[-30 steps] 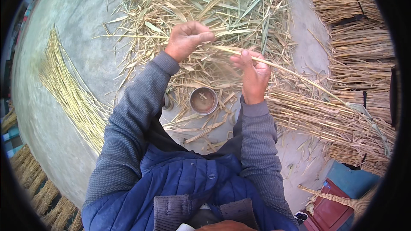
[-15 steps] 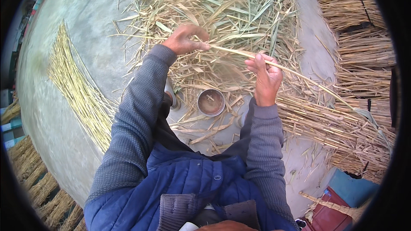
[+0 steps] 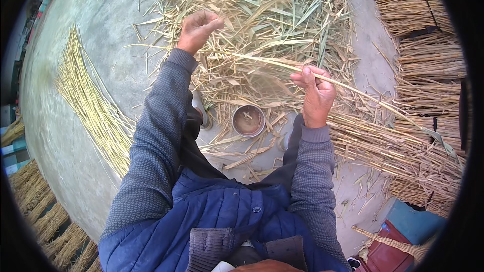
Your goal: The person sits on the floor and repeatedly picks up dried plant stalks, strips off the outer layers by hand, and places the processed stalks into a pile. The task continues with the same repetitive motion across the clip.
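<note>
Straw-coloured reed stalk is what I see first in the head view: it runs from about ten o'clock of my right hand down toward four o'clock, ending over the bundled reeds at the right. My right hand's fingers are curled shut around this stalk, thumb on top, gripping it near its upper end. My left hand sits at about eleven o'clock of the right one, well apart from it, raised over the heap of dry leaves and husks. Its fingers are bent loosely inward, thumb and forefinger close together; I cannot tell whether a thin strip is pinched between them. At six o'clock of the heap, between my forearms, a small round metal bowl stands on the concrete floor. At nine o'clock of my left arm a long row of stripped yellow stalks lies on the floor. More tied bundles stack at two o'clock.
</note>
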A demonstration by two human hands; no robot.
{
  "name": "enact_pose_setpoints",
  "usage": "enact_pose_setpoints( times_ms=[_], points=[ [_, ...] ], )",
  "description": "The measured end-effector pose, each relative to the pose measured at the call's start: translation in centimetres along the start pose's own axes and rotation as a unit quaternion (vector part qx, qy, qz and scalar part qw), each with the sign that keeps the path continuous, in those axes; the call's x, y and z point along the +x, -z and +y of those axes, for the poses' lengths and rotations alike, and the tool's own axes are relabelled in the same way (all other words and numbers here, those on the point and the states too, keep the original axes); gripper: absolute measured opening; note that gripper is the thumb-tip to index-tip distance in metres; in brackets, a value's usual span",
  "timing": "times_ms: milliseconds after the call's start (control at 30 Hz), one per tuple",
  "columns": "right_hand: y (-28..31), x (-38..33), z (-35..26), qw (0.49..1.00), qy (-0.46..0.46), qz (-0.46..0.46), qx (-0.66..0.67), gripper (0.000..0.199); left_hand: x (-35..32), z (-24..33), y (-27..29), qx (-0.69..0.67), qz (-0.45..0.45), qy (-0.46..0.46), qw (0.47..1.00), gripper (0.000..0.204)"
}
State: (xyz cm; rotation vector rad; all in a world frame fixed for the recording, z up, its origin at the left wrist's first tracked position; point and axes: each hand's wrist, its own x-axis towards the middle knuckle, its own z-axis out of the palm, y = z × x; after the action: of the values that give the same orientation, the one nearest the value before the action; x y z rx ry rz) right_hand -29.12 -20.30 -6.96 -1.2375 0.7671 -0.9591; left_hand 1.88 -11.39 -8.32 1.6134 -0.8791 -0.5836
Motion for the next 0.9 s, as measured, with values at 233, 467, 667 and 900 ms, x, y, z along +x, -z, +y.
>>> enact_pose_setpoints(
  times_ms=[233,467,667,900],
  points=[
    [-1.8,0.5,1.3,0.997,-0.059,-0.039,0.017,0.025,-3.2,3.1,-8.0,0.222,-0.171,-0.355,0.892,0.039],
    [0.7,1.4,-0.1,1.0,-0.013,0.006,0.016,0.03,-2.3,4.2,-5.0,0.399,-0.193,-0.227,0.867,0.017],
    [-1.7,1.1,1.7,0.999,0.025,0.007,0.035,0.025,-4.1,2.8,-8.8,0.205,-0.136,-0.288,0.925,0.027],
    [0.4,1.8,1.0,0.995,0.041,-0.058,0.07,0.02,-3.0,3.3,-7.0,0.168,-0.181,-0.153,0.957,0.011]
  ],
)
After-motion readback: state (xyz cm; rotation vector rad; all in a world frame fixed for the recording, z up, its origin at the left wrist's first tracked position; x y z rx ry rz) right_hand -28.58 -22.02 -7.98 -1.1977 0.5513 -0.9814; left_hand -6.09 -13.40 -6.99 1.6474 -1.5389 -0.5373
